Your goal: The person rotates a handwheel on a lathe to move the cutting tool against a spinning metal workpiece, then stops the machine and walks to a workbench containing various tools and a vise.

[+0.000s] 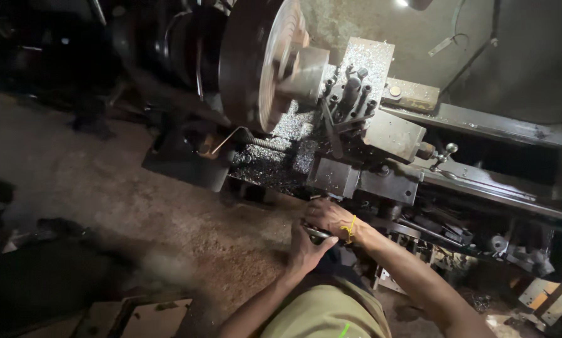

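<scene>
Your left hand and right hand both close fingers round the lathe's handwheel; chuck above.

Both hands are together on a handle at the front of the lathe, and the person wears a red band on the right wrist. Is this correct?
Not quite: the band on the right wrist is yellow, not red, as the head view shows. The rest holds: the left hand and the right hand meet on a metal handle at the front of the lathe.
</scene>
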